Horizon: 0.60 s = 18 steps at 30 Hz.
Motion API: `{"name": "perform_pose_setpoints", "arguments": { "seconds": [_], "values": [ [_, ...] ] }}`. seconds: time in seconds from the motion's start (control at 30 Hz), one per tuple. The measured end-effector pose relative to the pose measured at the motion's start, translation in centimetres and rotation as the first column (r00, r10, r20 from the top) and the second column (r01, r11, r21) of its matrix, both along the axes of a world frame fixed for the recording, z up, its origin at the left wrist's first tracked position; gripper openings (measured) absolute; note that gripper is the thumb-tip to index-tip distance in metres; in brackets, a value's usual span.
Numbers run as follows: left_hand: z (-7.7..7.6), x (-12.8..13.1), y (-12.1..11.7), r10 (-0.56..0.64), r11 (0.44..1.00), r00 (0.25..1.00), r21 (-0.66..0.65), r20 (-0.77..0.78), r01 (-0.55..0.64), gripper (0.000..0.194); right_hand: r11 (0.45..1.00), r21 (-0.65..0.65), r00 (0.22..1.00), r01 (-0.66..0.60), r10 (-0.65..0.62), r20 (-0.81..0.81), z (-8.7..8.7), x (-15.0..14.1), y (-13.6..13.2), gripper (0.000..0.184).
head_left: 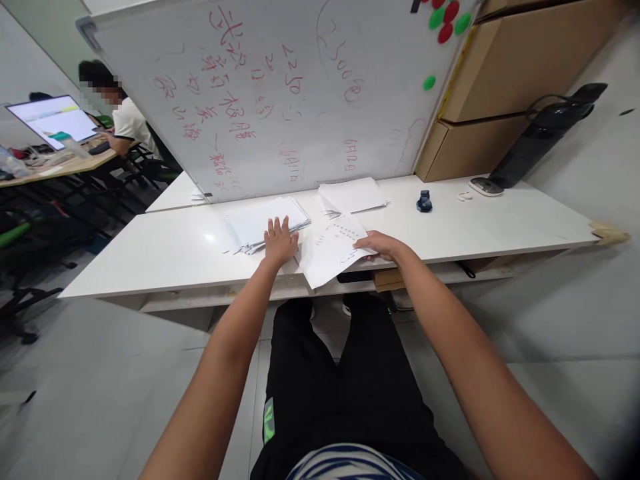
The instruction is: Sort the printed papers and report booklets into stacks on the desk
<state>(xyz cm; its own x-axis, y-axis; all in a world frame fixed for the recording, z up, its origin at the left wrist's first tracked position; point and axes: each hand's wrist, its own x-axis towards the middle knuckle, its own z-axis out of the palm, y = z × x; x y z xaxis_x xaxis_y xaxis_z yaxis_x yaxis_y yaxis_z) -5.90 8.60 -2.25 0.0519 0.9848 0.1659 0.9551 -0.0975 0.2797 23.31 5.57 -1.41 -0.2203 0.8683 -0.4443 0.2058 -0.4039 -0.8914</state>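
Note:
My left hand [281, 241] lies with fingers spread on the near right part of a stack of white papers [265, 219]. Between thumb and fingers, my right hand [379, 247] grips the right edge of a sheet of paper [325, 257] with printed rows and handwritten marks. This sheet is tilted, and its near corner hangs past the table's front edge. Just behind it rests a second paper stack [357, 193], against the foot of the whiteboard. The fingertips under the held sheet are partly hidden.
A whiteboard [300, 100] with red writing stands along the back of the white table [175, 247]. To the right are a small dark blue object [425, 201], a computer mouse [486, 187], a black bottle [545, 137] and cardboard boxes [510, 67]. Another person [133, 123] sits at the far left.

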Motion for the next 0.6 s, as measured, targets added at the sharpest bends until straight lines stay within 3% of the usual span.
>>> {"name": "perform_pose_setpoints", "arguments": {
  "seconds": [0.27, 0.43, 0.6],
  "values": [
    [0.7, -0.6, 0.2, -0.004, 1.000, 0.980, -0.023, 0.200, 0.009, 0.075, 1.000, -0.013, 1.000, -0.001, 0.001, 0.013, -0.5, 0.2, 0.5, 0.026],
    [0.4, -1.0, 0.7, -0.008, 1.000, 0.955, -0.008, 0.298, 0.011, 0.066, 0.999, -0.039, 0.999, 0.034, -0.033, 0.015, -0.6, 0.1, 0.7, 0.018],
    [0.3, -1.2, 1.2, 0.072, 0.997, 0.948, -0.049, 0.311, -0.060, 0.058, 0.999, -0.034, 1.000, 0.020, -0.020, 0.016, -0.6, 0.2, 0.6, 0.021]
  ]
}}
